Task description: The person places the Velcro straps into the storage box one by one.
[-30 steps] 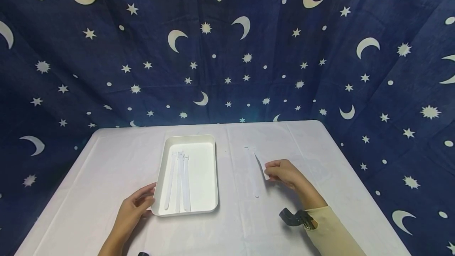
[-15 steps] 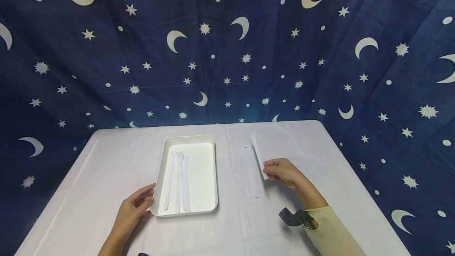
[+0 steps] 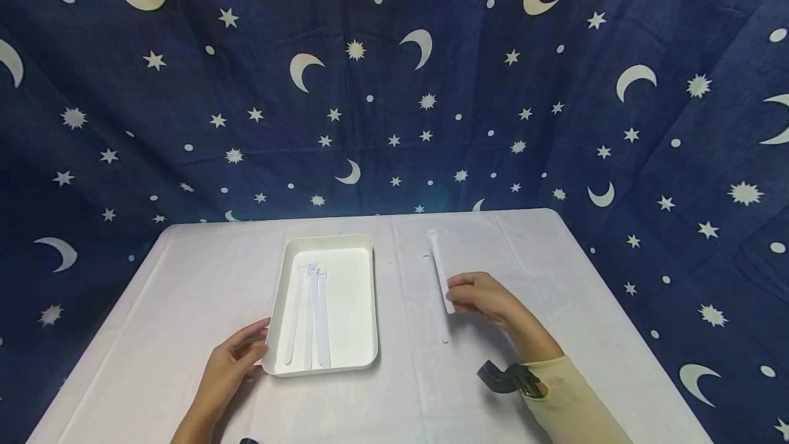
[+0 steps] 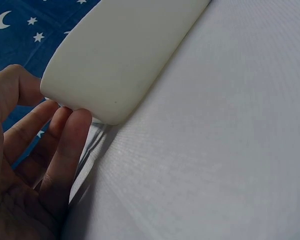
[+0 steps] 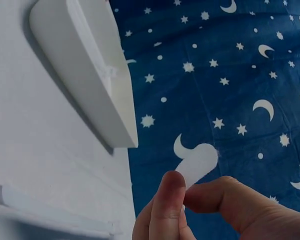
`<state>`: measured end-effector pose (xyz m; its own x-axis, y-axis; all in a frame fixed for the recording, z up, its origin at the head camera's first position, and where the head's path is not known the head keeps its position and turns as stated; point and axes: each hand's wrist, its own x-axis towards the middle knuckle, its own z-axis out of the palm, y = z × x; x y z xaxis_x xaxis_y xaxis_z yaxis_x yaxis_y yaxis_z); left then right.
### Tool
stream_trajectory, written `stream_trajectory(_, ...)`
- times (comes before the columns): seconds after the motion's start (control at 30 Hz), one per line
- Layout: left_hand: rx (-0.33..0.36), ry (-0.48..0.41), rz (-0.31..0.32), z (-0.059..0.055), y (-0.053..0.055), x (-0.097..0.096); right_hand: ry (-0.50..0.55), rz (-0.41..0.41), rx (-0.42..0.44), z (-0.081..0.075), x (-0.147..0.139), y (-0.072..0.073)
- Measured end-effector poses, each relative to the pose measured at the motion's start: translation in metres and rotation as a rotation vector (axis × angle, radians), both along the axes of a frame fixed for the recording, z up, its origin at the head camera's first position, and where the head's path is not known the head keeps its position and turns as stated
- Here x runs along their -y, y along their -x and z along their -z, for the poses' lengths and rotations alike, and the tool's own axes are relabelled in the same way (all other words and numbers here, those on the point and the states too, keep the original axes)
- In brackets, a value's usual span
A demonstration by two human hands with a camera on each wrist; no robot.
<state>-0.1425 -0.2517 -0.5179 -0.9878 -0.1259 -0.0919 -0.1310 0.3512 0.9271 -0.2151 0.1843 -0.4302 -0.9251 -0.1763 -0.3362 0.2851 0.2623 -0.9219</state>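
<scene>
My right hand (image 3: 483,299) pinches the near end of a white cable strap (image 3: 440,264) between thumb and fingers. The strap's other end points away, above the table. In the right wrist view, the pinched strap's rounded end (image 5: 200,162) sticks out past the fingertips. Just left of it, a second white strap (image 3: 444,329) lies flat on the cloth, partly hidden. At its left side, a white tray (image 3: 372,293) is held by my left hand (image 3: 229,362), fingers bent against its edge in the left wrist view. Several white straps (image 3: 323,334) with wider slotted heads lie lengthwise in the tray.
A white cloth covers the table (image 3: 394,406). Behind it and along its sides hangs a dark blue curtain (image 3: 246,81) with moons and stars. A black camera mount (image 3: 508,377) sits on the right wrist, by the sleeve cuff.
The pinched strap has swung up and straightened, its far end now pointing to the table's back. My right hand has shifted slightly left. The left hand and tray have stayed put.
</scene>
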Motion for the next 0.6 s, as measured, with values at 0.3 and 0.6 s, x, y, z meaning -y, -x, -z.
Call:
stream_trajectory(0.3, 0.004, -0.011, 0.005, 0.001, 0.000, 0.001, -0.041, -0.030, -0.007, -0.007, 0.016, 0.004)
stream_trajectory(0.6, -0.009, -0.014, 0.015, 0.001, 0.001, 0.002, 0.005, -0.080, -0.019, -0.014, 0.035, 0.008)
